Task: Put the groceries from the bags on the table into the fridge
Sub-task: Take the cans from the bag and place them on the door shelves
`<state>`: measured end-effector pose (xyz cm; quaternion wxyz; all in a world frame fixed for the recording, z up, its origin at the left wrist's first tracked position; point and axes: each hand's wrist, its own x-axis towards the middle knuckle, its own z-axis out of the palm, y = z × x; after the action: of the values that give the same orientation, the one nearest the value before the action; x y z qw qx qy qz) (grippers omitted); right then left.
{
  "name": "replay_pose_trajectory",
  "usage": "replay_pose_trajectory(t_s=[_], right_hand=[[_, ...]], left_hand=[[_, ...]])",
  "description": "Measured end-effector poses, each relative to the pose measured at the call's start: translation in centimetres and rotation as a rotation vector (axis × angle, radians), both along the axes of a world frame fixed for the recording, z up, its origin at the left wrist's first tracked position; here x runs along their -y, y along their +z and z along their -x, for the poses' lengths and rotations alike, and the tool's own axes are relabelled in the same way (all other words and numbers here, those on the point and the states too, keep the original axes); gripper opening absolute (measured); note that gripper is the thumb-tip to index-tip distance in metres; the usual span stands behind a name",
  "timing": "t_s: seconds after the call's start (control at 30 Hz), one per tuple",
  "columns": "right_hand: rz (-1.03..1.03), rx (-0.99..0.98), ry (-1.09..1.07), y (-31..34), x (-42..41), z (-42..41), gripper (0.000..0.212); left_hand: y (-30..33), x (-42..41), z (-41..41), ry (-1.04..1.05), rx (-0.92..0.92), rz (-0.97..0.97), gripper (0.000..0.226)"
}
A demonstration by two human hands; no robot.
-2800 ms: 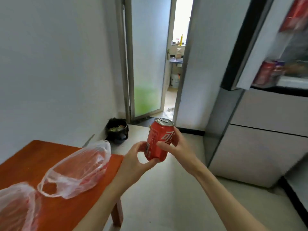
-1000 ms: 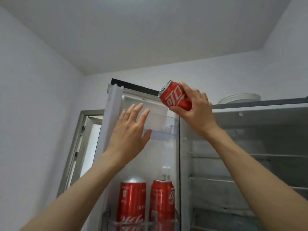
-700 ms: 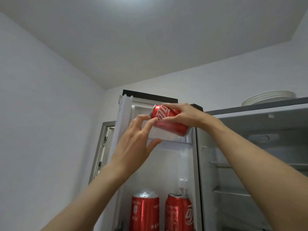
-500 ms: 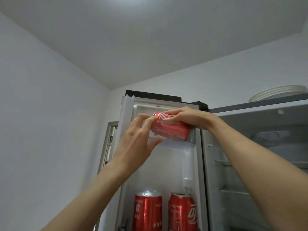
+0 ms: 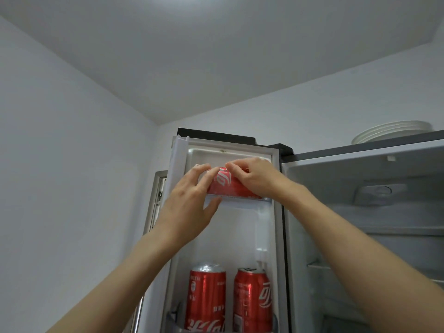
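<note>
At the top shelf (image 5: 240,200) of the open fridge door (image 5: 230,227), my right hand (image 5: 254,179) grips a red cola can (image 5: 228,186) lying on its side, while my left hand (image 5: 189,200) steadies its end with straight fingers. Two upright cans (image 5: 206,299) stand on the door shelf below; plates (image 5: 391,131) sit atop the fridge.

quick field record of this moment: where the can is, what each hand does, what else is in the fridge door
held can: red soda can, lying on its side in the top door shelf
right hand: right hand grips the can from above
left hand: left hand, fingers straight, fingertips touching the can's left end
lower door shelf: two upright red cans, side by side
fridge: door open, interior shelves look bare where visible
on top of fridge: stack of white plates
</note>
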<state>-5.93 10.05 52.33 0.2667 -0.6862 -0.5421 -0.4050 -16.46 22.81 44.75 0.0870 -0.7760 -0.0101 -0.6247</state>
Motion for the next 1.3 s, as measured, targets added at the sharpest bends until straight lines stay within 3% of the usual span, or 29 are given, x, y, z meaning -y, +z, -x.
replay_pose_trajectory(t_s=[0.2, 0.3, 0.43, 0.6, 0.9, 1.1, 1.3], right_hand=[[-0.191, 0.242, -0.124, -6.7, -0.9, 0.4, 0.056], [-0.308, 0.268, -0.115, -9.5, -2.0, 1.9, 0.063], [-0.301, 0.256, -0.080, -14.7, -4.8, 6.4, 0.065], [-0.174, 0.141, 0.078, -22.6, -9.8, 15.2, 0.062], [0.149, -0.150, 0.259, -39.1, -16.7, 33.6, 0.061], [0.356, -0.289, 0.402, -46.2, -20.1, 45.9, 0.062], [0.460, -0.351, 0.560, -50.9, -24.4, 55.6, 0.065]], left_hand=[[-2.0, -0.7, 2.0, 0.189, 0.005, 0.003, 0.069], [-3.6, -1.0, 4.7, 0.267, -0.030, 0.064, 0.062], [-7.1, -2.3, 10.3, 0.327, -0.051, 0.103, 0.065], [-14.4, -5.1, 18.7, 0.466, -0.198, 0.182, 0.071], [-30.0, -10.2, 37.8, 0.689, -0.415, 0.406, 0.059], [-38.3, -10.1, 49.9, 0.804, -0.514, 0.701, 0.057], [-44.0, -11.6, 62.5, 1.005, -0.548, 0.798, 0.057]])
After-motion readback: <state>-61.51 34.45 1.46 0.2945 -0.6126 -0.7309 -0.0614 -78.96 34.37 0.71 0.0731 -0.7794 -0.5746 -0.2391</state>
